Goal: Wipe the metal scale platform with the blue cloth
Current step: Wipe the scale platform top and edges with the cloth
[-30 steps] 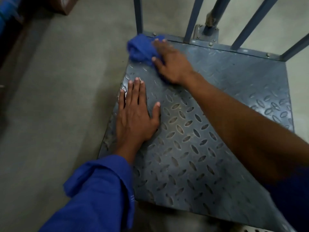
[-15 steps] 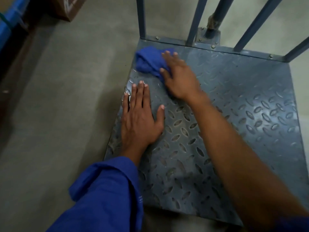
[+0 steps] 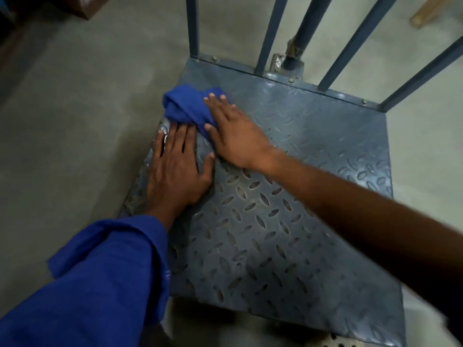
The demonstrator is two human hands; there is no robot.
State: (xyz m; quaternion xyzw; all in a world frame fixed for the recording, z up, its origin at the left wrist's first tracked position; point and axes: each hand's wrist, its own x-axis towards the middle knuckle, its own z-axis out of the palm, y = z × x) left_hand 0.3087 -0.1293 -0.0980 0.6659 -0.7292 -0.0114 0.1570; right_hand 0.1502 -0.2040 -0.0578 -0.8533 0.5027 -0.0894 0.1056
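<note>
The metal scale platform [image 3: 288, 196] is a grey-blue tread plate lying on the floor. A bunched blue cloth [image 3: 185, 108] sits at its left edge, towards the far side. My right hand [image 3: 235, 136] presses down on the cloth, fingers spread over its right part. Just below the cloth, my left hand [image 3: 175, 169] lies flat on the plate near the left edge, palm down, fingertips touching the cloth's near side. It holds nothing.
Blue metal rails [image 3: 273, 33] and a post [image 3: 300, 43] rise from the platform's far edge. Bare concrete floor [image 3: 75, 121] lies to the left. A brown box [image 3: 87, 6] stands at the top left, a wooden piece [image 3: 431, 11] at the top right.
My right hand has dragged the cloth from the far left corner towards me along the left edge, up to my left hand's fingertips. The left hand has stayed planted.
</note>
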